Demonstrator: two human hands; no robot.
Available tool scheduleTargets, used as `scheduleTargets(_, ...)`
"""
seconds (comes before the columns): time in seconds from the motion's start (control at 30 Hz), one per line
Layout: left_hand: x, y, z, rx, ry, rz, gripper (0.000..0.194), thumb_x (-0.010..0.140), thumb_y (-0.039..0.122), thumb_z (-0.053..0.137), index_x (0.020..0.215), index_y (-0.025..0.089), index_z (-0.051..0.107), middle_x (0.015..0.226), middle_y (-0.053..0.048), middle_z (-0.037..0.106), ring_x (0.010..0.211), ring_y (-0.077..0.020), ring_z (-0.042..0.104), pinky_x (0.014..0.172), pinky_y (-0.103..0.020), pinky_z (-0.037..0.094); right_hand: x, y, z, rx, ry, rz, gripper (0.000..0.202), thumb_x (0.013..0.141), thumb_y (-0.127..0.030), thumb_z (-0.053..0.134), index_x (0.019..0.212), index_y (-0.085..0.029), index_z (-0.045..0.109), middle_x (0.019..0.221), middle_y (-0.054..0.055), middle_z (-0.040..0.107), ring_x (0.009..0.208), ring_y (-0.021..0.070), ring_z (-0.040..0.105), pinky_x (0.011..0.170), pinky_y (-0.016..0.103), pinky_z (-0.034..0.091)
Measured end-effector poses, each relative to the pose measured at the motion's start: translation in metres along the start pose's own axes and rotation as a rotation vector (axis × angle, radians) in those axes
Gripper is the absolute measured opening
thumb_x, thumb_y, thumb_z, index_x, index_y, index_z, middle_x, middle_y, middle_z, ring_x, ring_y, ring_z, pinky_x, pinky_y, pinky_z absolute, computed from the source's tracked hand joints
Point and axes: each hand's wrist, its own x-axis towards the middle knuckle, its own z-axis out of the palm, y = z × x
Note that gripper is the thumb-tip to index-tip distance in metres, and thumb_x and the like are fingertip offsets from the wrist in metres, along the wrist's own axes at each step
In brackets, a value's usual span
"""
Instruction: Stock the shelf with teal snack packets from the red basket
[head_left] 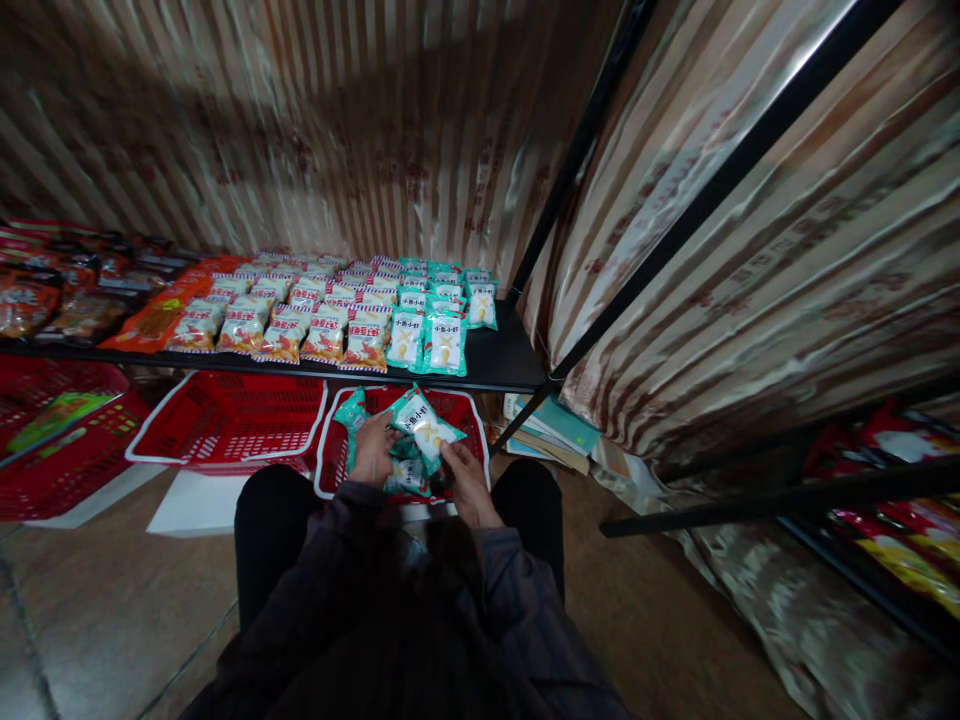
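Observation:
Over a red basket (pixel 480 425) with a white rim, my right hand (pixel 469 480) grips the lower right corner of a teal snack bag (pixel 424 425). My left hand (pixel 373 450) is closed at the left side of that bag, beside another teal bag (pixel 351 412); which of them its fingers grip is hard to make out. More teal bags (pixel 407 476) lie in the basket between my hands. On the black shelf (pixel 495 350) just beyond, teal bags (pixel 445 342) stand in rows beside white and orange snack bags (pixel 325 333).
Two more red baskets (pixel 225 415) are at the left, below the shelf's front edge. Orange and dark packages (pixel 82 300) fill the shelf's left part. Black frame bars (pixel 585 150) rise at the right, with books (pixel 555 430) beneath. Striped curtains (pixel 300 120) hang behind.

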Motion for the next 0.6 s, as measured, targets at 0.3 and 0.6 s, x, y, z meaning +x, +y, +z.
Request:
scheduleTargets(0.3,-0.013,0.02,0.005,-0.093,0.183,-0.068,0.011,0.075,0.006,0.058,0.073,0.015,0.053,0.058,0.003,0.056,0.044,-0.0053,0.051,0.046,-0.017,0.043,-0.001,0.0,0.002,0.026,-0.006,0.036,0.043,0.043,-0.036,0.087,0.073,-0.02,0.061,0.072,-0.003,0.065,0.064,0.0101,0.059,0.058,0.021,0.047)
scheduleTargets(0.6,-0.012,0.021,0.0,-0.09,0.176,-0.071,0.011,0.072,0.008,0.061,0.07,0.016,0.054,0.055,0.004,0.054,0.043,-0.0055,0.049,0.047,-0.018,0.043,-0.004,0.004,0.004,0.011,-0.055,0.052,0.044,0.042,-0.035,0.087,0.074,-0.02,0.061,0.065,-0.004,0.063,0.056,0.0082,0.055,0.052,0.02,0.044)
